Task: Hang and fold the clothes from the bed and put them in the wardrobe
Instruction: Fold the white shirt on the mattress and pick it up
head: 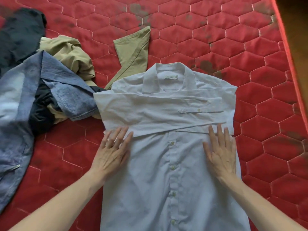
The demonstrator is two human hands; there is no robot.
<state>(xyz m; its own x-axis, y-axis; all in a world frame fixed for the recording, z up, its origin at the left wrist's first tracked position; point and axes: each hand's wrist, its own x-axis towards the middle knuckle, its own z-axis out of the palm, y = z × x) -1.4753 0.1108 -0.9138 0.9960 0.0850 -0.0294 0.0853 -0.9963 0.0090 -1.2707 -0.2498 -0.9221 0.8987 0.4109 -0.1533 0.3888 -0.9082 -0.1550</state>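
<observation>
White shirt (168, 164) lies buttoned, front up, on red bed (250, 47), sleeves crossed over chest. Left hand (110, 150) and right hand (220, 150) flat, fingers straight, holding nothing. Smooth outward, keep sleeves flat, then fold hem up evenly toward collar.

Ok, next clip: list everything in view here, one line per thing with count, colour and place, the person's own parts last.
shirt: one, white, buttoned, flat on the bed in the middle, sleeves folded across the chest
denim garment: one, blue, spread at the left edge
khaki garment: one, tan, crumpled upper left, a leg reaching out above the shirt's collar
dark clothes: count unclear, navy or black, top left and under the denim
bed: one, red quilted cover with dark stains, under everything
left hand: one, flat on the shirt's left edge
right hand: one, flat on the shirt's right side
</observation>
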